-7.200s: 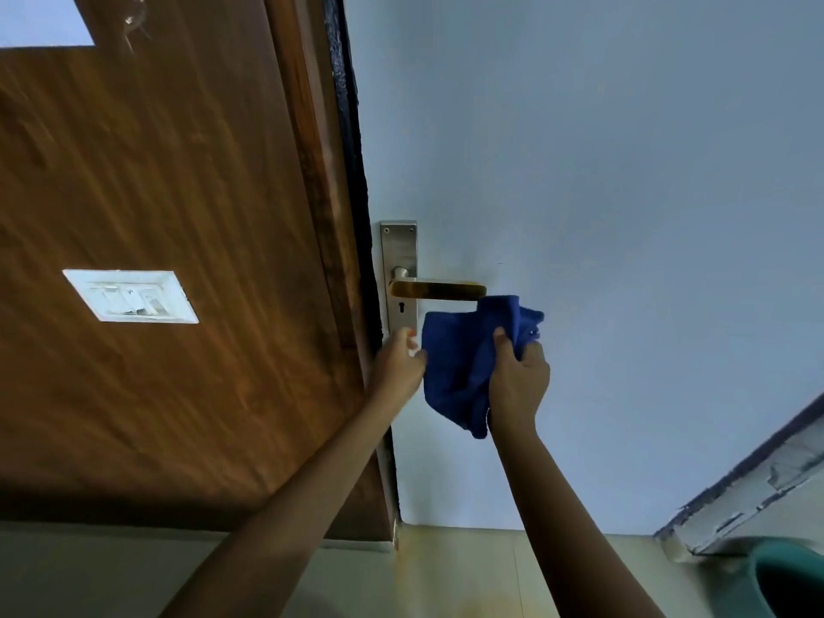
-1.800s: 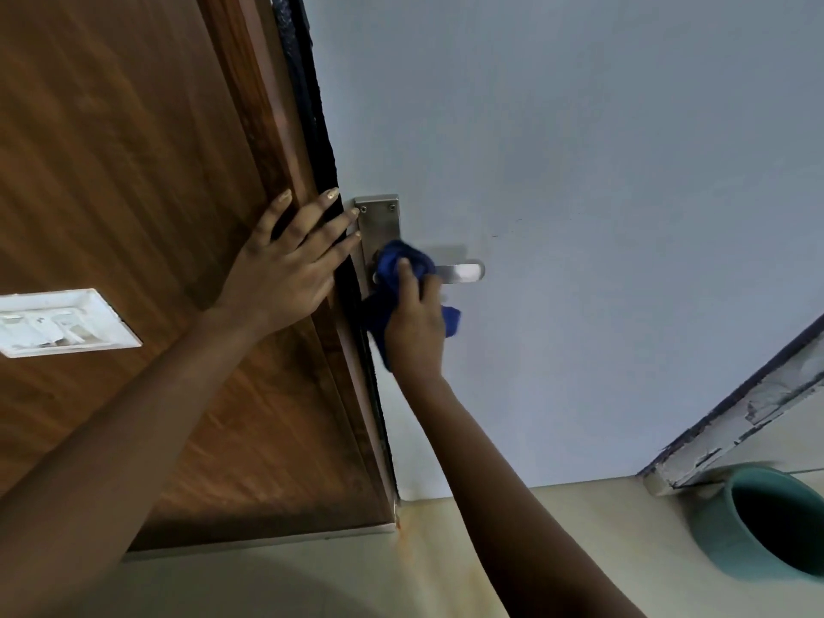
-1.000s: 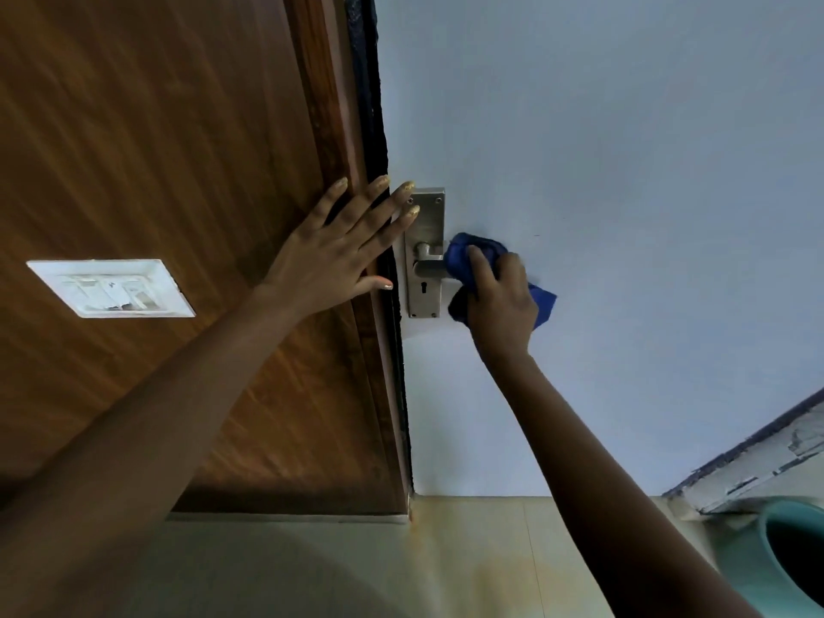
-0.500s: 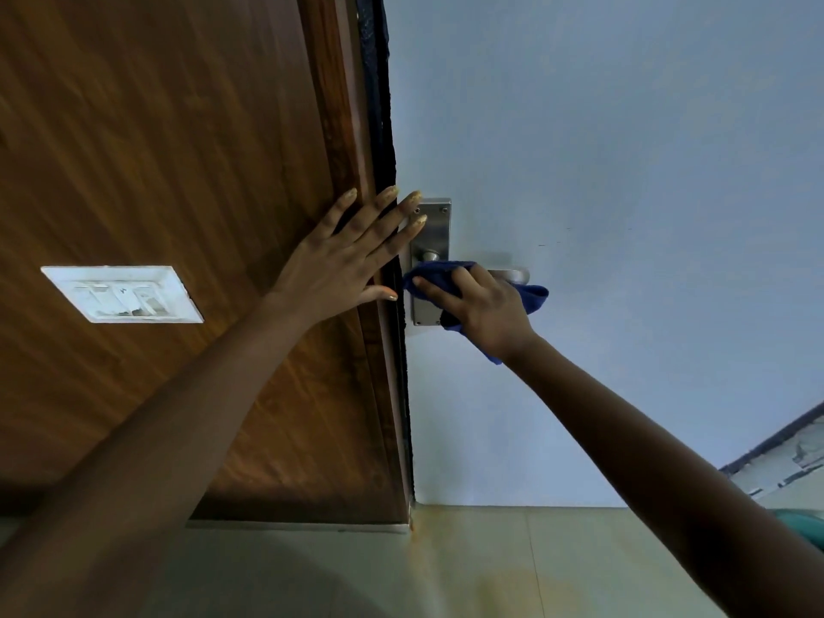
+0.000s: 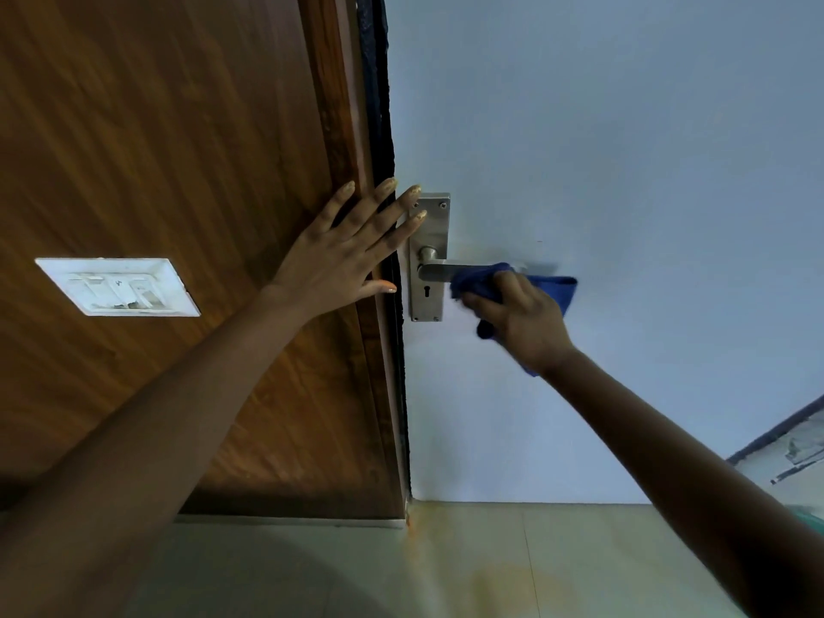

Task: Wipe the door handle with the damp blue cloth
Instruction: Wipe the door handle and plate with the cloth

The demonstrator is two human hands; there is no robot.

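Observation:
A steel lever door handle (image 5: 439,269) on a long backplate (image 5: 429,225) with a keyhole is fixed to the pale blue door (image 5: 624,149). My right hand (image 5: 521,321) grips the blue cloth (image 5: 555,287), which is wrapped over the outer half of the lever. The lever's far end is hidden under the cloth. My left hand (image 5: 345,256) lies flat with fingers spread on the brown wooden frame (image 5: 339,104), its fingertips reaching the backplate's top left corner.
A white switch plate (image 5: 118,285) sits on the wooden panel at left. Beige tiled floor (image 5: 468,564) runs along the bottom. A chipped painted edge (image 5: 789,443) and a sliver of a teal bucket (image 5: 813,515) show at right.
My right hand has slid the cloth rightward along the lever, from near the backplate to its outer end, baring the lever's inner part. My left hand has stayed flat on the frame.

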